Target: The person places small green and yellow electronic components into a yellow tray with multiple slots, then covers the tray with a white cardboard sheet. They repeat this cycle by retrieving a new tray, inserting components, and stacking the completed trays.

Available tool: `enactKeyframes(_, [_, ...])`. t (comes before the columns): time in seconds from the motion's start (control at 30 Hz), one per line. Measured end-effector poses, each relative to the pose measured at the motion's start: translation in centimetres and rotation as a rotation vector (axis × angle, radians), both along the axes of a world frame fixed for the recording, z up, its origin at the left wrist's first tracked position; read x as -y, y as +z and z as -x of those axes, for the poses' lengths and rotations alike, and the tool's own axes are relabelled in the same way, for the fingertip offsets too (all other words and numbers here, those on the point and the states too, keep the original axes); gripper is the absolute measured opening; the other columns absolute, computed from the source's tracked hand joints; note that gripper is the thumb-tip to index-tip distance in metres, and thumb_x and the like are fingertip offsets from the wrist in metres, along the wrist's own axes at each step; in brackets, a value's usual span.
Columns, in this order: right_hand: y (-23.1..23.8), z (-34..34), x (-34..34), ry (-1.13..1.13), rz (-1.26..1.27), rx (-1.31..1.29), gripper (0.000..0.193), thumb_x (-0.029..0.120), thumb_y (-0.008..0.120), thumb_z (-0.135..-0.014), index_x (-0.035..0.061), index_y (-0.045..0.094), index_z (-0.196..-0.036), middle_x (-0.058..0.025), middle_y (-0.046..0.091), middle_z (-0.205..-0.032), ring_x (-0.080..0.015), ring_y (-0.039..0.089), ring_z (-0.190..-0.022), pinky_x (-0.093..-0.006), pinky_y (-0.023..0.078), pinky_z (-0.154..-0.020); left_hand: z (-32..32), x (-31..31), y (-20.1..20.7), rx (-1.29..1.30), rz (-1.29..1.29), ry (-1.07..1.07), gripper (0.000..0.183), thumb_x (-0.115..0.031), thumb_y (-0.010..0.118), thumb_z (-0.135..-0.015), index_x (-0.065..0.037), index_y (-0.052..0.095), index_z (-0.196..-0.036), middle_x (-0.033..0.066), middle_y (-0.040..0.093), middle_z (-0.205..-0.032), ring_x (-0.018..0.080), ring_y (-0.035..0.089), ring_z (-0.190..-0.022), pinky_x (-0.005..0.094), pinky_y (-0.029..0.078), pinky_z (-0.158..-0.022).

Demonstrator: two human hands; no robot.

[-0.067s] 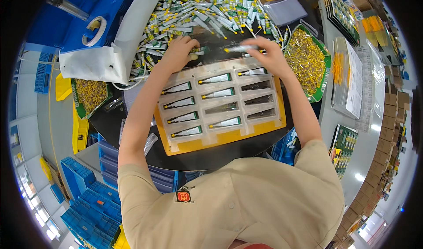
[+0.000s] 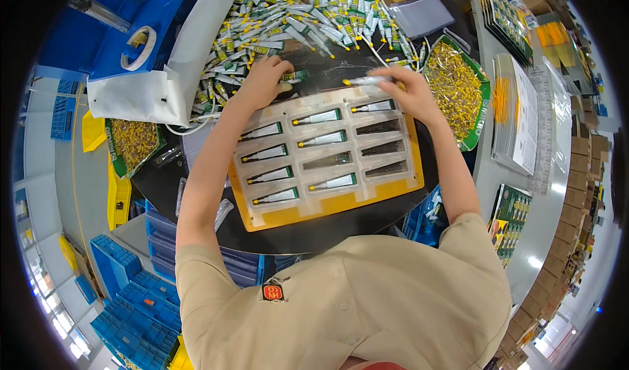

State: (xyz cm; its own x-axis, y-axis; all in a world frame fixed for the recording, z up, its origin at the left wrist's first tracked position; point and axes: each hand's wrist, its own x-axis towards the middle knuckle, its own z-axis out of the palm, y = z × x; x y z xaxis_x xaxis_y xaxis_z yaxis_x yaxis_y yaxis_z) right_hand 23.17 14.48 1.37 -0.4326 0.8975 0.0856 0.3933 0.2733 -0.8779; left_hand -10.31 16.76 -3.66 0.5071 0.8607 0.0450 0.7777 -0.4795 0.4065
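My left hand (image 2: pixel 263 83) is closed at the far left edge of the tray, with the green end of a small tube (image 2: pixel 295 76) showing at its fingertips. Above the tray's far right part, my right hand (image 2: pixel 411 96) pinches a white tube with a yellow cap (image 2: pixel 365 80), slightly blurred; its cap points left. Below both hands lies a clear blister tray (image 2: pixel 303 205) on a yellow board (image 2: pixel 354 201). White-and-green tubes lie in the whole left column, most of the middle one and the top right pocket. Three right-column pockets and one middle pocket hold no tube.
A big heap of tubes (image 2: pixel 308 16) spreads beyond my hands. Boxes of small yellow-and-metallic pieces stand at the right (image 2: pixel 455 88) and left (image 2: pixel 134 140). White sheeting (image 2: pixel 196 55) borders the heap. Stacked cards (image 2: pixel 517 121) lie on the grey side table.
My right hand has shifted a little right and toward me, carrying the tube with it. The left hand stays nearly in place.
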Motion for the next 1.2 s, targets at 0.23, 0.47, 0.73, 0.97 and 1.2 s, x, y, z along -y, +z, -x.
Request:
enactKeyframes(0.23, [0.3, -3.9, 4.3, 0.149, -0.350, 0.336, 0.009, 0.011, 0.073, -0.074, 0.0085, 0.072, -0.083, -0.0034, 0.063, -0.079, -0.0245, 0.053, -0.081, -0.0351, 0.046, -0.078, -0.9, 0.3, 0.9, 0.234, 0.132, 0.047, 0.024, -0.007, 0.074, -0.077, -0.005, 0.062, -0.098, 0.0121, 0.063, -0.089, 0.0295, 0.062, -0.083, 0.0384, 0.049, -0.075])
enactKeyframes(0.47, [-4.1, 4.6, -5.7, 0.034, -0.447, 0.125, 0.015, 0.017, 0.066, -0.083, 0.0041, 0.070, -0.091, -0.0110, 0.066, -0.086, -0.0291, 0.063, -0.078, -0.0365, 0.050, -0.070, -5.9, 10.3, 4.9, 0.552, 0.073, 0.121, 0.027, -0.014, 0.078, -0.075, -0.003, 0.065, -0.096, 0.0077, 0.066, -0.089, 0.0193, 0.062, -0.078, 0.0293, 0.050, -0.071])
enactKeyframes(0.73, [-5.6, 10.3, -12.3, -0.041, -0.358, 0.388, 0.026, 0.018, 0.067, -0.076, 0.0056, 0.069, -0.099, -0.0171, 0.068, -0.088, -0.0354, 0.066, -0.088, -0.0436, 0.053, -0.079, -9.3, 16.9, 3.7, 0.317, 0.037, 0.142, 0.022, -0.009, 0.072, -0.075, -0.006, 0.067, -0.097, 0.0084, 0.060, -0.091, 0.0286, 0.059, -0.087, 0.0382, 0.047, -0.079])
enactKeyframes(0.97, [-1.2, -1.0, 3.4, -0.008, -0.174, -0.070, 0.022, 0.012, 0.067, -0.082, 0.0041, 0.067, -0.102, -0.0059, 0.067, -0.099, -0.0129, 0.062, -0.080, -0.0271, 0.050, -0.070, -10.3, 18.8, 4.5, 0.533, -0.010, 0.292, 0.034, 0.004, 0.068, -0.080, -0.006, 0.067, -0.112, 0.0098, 0.057, -0.091, 0.0227, 0.059, -0.080, 0.0295, 0.048, -0.068])
enactKeyframes(1.2, [-1.1, -4.9, 11.3, 0.209, -0.604, 0.418, 0.027, 0.000, 0.065, -0.074, 0.0100, 0.070, -0.098, -0.0038, 0.068, -0.109, -0.0255, 0.060, -0.113, -0.0392, 0.048, -0.096, -15.9, 17.9, 3.0, 0.598, -0.016, 0.056, 0.018, -0.006, 0.073, -0.075, -0.003, 0.062, -0.088, 0.0095, 0.057, -0.080, 0.0261, 0.059, -0.075, 0.0350, 0.047, -0.065])
